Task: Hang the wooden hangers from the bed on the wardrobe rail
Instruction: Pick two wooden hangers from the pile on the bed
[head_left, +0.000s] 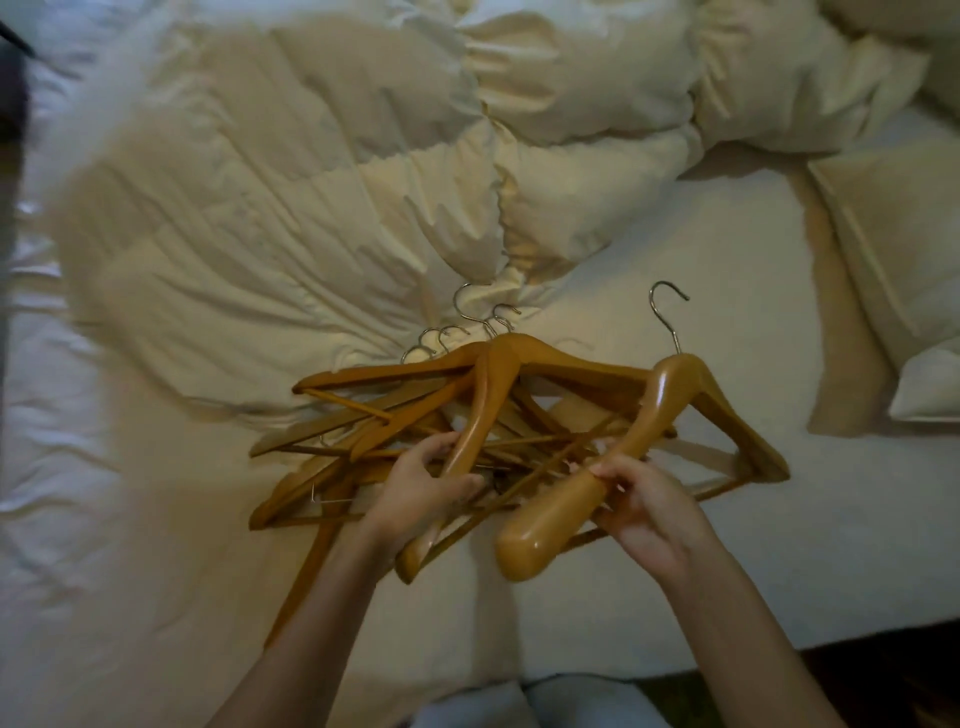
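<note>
- Step in hand, as judged: single hangers are being separated from the pile of hangers (395, 382) on the bed (675, 582). None has been carried off yet, and the wardrobe rail is not in view.
- Left hand (423, 491): the fingers (439, 449) are curled round one arm of a slimmer hanger (488, 395), thumb beneath. Its lower tip points toward the person.
- Right hand (652, 506): the fingers (615, 475) are wrapped round the arm of a thick hanger (540, 543), about midway between its rounded end and its crown.
- The thick hanger is tilted, hook (667, 306) raised and pointing away; its far arm lies over the crossbars of others.
- Tangle noted: thin crossbars cross between the two gripped hangers, and several metal hooks (467, 312) are bunched at the far side of the pile against the duvet (260, 182).
- Advice: the thick hanger is best lifted upward and to the right, with the pile held down by the left hand, so that no bar is dragged along. A check should be made that no hook is caught in the duvet folds.
- Room: bare sheet lies to the right of the pile, up to a pillow (893, 249) well apart from it.
- Edge: the bed's near edge runs just below the forearms, with dark floor (883, 680) beyond it. A hanger slid toward the person could drop off.
</note>
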